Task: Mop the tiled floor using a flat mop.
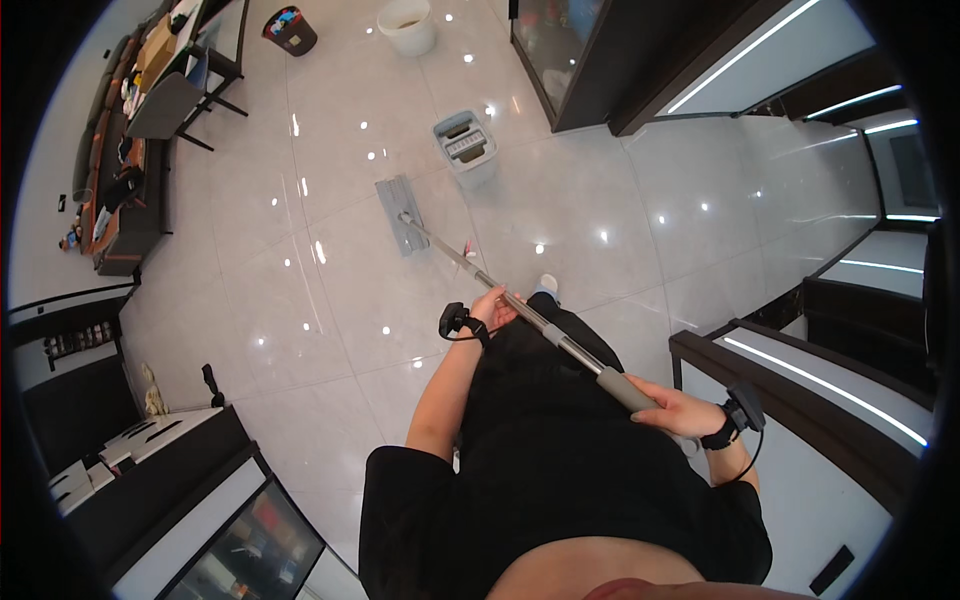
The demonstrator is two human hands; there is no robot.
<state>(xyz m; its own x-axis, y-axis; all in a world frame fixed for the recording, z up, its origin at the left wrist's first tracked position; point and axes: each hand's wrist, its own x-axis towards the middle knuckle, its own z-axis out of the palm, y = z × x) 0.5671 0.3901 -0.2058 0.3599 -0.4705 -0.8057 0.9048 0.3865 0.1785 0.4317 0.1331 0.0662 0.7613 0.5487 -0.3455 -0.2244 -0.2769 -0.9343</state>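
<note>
A flat mop with a metal pole (581, 353) slants across the view in front of my body. My right hand (671, 409) is closed around the grey grip at the pole's upper end. Lower on the pole, my left hand (498, 309) holds the shaft, its fingers partly curled beneath it. The grey rectangular mop head (403, 215) lies flat on the glossy tiled floor. Just right of the head stands a light grey mop bucket (466, 148) with slots in its top. A small pink and white item (469, 250) is on the floor beside the pole.
Farther off stand a white round bucket (407, 28) and a dark waste bin (290, 31). A grey chair (166, 105), a table and a long brown sofa line the left. Dark-framed cabinetry (574, 75) rises at the upper right; a low cabinet (180, 465) is at the lower left.
</note>
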